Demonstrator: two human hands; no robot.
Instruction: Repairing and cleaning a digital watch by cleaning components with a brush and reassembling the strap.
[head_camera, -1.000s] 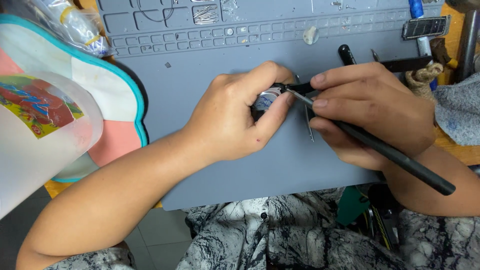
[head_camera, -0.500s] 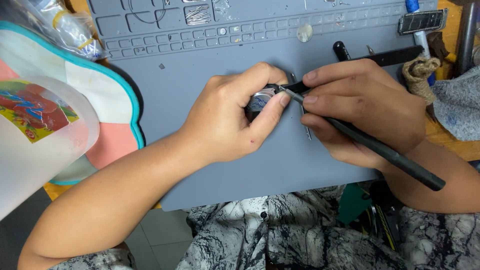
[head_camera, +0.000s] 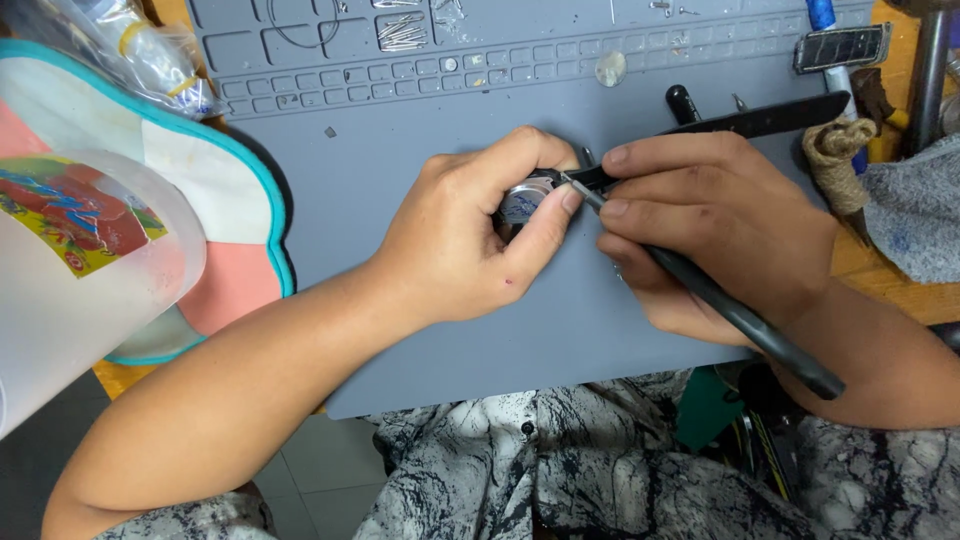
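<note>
The left hand (head_camera: 470, 235) is curled tight around a small round watch case (head_camera: 525, 198), thumb along its lower edge and fingers arched over the top, so that only a sliver of the silvery face shows between them; the grip looks meant to pin the case flat against the grey work mat (head_camera: 420, 130) so it cannot turn or slide. The right hand (head_camera: 710, 225) holds a slim black tool (head_camera: 730, 310) in a pen grip, fingers closed on the shaft near its front end, the long handle trailing back over the wrist toward the lower right; holding it so close to the point likely gives finer control. The metal tip meets the right edge of the case, just where the black strap (head_camera: 760, 117) joins it, and the strap runs away to the upper right across the mat. Both hands rest their heels on the mat, probably to steady them. The mat's far edge is moulded into small trays, one holding a cluster of thin metal pins (head_camera: 405, 30). To the left lie a translucent plastic container (head_camera: 80, 270) with a coloured label and a teal-rimmed pad (head_camera: 215, 200) under it; to the right sit a roll of twine (head_camera: 835, 150) and a grey cloth (head_camera: 915, 215)
</note>
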